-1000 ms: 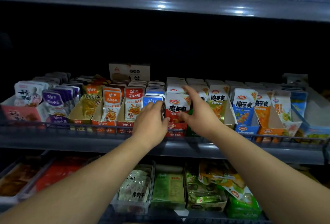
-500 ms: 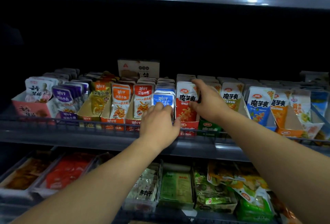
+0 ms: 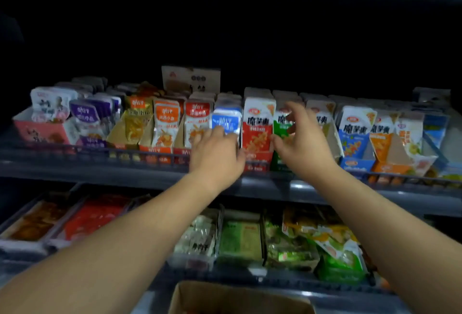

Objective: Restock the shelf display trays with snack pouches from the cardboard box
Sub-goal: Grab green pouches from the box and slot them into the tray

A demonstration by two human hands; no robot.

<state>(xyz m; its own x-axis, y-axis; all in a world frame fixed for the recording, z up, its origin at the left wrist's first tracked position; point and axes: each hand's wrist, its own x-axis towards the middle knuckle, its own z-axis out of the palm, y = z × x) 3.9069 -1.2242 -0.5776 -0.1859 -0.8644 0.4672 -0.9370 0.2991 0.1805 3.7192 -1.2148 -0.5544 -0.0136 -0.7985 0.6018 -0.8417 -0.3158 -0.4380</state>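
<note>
- Blue snack pouch (image 3: 226, 119) stands upright at the front of its row, just above the left hand (image 3: 216, 156). The hand's fingers (image 3: 217, 132) lie together against the pouch's lower face, blurred at the tips, with the thumb beside its right edge.
- Red pouch (image 3: 258, 123) stands in its red display tray (image 3: 257, 157), between the two hands.
- Green pouch (image 3: 281, 123) sits right behind the right hand (image 3: 302, 146), whose fingers (image 3: 297, 113) are spread apart and loosely bent, holding nothing. Its thumb points toward the red tray.
- Orange pouches (image 3: 166, 118) stand left of the left fingers.
- Beneath both forearms, the cardboard box (image 3: 240, 298) shows its open top at the bottom edge.
</note>
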